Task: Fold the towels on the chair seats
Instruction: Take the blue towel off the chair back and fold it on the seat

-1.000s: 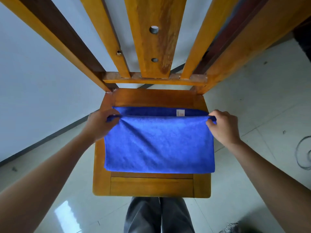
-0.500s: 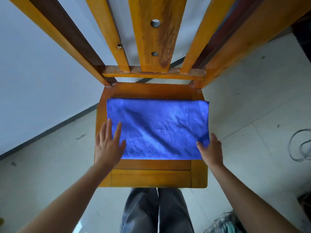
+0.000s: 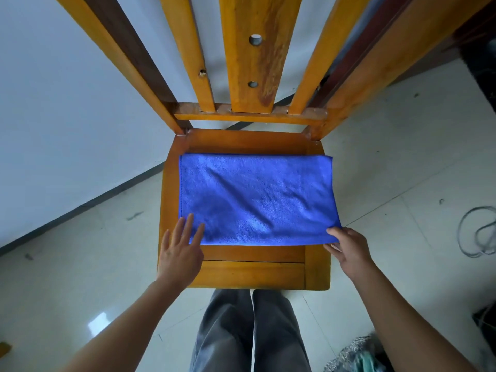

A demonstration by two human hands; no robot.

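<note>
A blue towel point(image 3: 256, 198) lies folded in half as a wide rectangle on the wooden chair seat point(image 3: 249, 272). My left hand point(image 3: 180, 253) rests flat with straight fingers at the towel's near left corner, fingertips touching the cloth. My right hand point(image 3: 347, 248) is at the near right corner, thumb on top of the towel's edge and fingers under it, pinching the corner, which overhangs the seat's right side slightly.
The chair's slatted backrest point(image 3: 252, 55) rises at the far side of the seat. A white wall point(image 3: 53, 103) runs on the left. A loose cable point(image 3: 480, 232) lies on the tiled floor to the right, and a bundle of cloth point(image 3: 357, 355) sits at the bottom right.
Both hands carried the towel's near edge over to the far edge, let it go, and came back to the near corners. The left hand slid toward me; the right took hold of the near right corner.
</note>
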